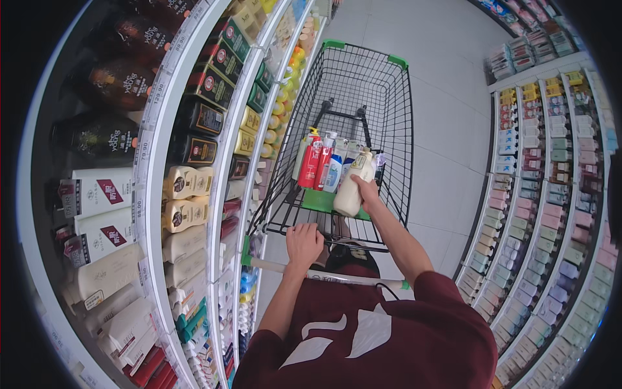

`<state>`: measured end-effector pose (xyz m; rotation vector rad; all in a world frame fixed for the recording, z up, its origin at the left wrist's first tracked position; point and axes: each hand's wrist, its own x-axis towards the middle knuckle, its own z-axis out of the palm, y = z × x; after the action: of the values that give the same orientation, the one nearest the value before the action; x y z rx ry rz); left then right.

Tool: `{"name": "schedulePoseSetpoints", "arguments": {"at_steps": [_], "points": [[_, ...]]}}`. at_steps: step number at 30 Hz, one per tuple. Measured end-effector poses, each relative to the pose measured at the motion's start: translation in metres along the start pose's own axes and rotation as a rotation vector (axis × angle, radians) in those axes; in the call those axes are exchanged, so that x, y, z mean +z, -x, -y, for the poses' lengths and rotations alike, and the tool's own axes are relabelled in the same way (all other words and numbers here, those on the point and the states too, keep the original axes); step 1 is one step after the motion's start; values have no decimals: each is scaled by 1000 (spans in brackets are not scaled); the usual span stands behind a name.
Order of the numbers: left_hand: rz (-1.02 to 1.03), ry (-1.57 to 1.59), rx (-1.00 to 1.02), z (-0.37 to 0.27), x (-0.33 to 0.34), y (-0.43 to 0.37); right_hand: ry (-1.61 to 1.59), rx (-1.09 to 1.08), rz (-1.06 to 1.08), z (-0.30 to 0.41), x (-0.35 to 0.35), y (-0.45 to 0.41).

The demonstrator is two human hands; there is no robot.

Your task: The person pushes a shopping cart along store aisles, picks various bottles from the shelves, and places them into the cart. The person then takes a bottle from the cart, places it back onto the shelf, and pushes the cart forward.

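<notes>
My right hand [367, 194] is wrapped around a cream-coloured bottle [350, 192], held tilted over the near end of a shopping cart [408, 146] of black wire mesh. Just beyond it in the cart stand a red pump bottle [309, 163], a second red bottle [324, 165] with a clear cap, and a blue-and-white bottle [334, 173]. More bottles are partly hidden behind the cream one. My left hand [305, 243] is curled over the cart's near rim, above the pale handle bar [335, 277]. Its fingertips and palm are hidden from above.
Shelves [170, 112] close on the left carry dark bottles [112, 133], white tubes [104, 192] and cream-coloured bottles [187, 214]. Across the grey tiled floor [437, 126], shelving [529, 63] on the right holds rows of small packages. A green plastic flap [318, 200] lies at the cart's near end.
</notes>
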<state>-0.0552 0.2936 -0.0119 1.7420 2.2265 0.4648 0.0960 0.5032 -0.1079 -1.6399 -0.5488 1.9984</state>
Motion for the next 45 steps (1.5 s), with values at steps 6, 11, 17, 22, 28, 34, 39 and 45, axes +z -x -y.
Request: {"name": "schedulePoseSetpoints", "arguments": {"at_steps": [6,11,17,22,28,34,39,45], "points": [[42,-45,-32,-9,12,-15,365,-184,-244,-41,-2,-95],[39,-61,-47,-8,6,-13,642,-133,-331,-49,17,-129],[18,-64,-40,-9,6,-21,933,-339,-209,-49,-11,-158],[-3,-38,11,-14,18,-37,1260,-376,-92,-58,-73,-158],[95,-18,-30,-16,9,-44,1299,-344,328,-41,-94,-66],[51,129,79,-11,-10,-45,1187,-408,298,33,-103,80],[-246,-54,208,-22,-33,-42,1212,-690,209,36,-114,130],[-145,3,117,-33,-18,-71,1536,-992,163,45,-99,146]]}}
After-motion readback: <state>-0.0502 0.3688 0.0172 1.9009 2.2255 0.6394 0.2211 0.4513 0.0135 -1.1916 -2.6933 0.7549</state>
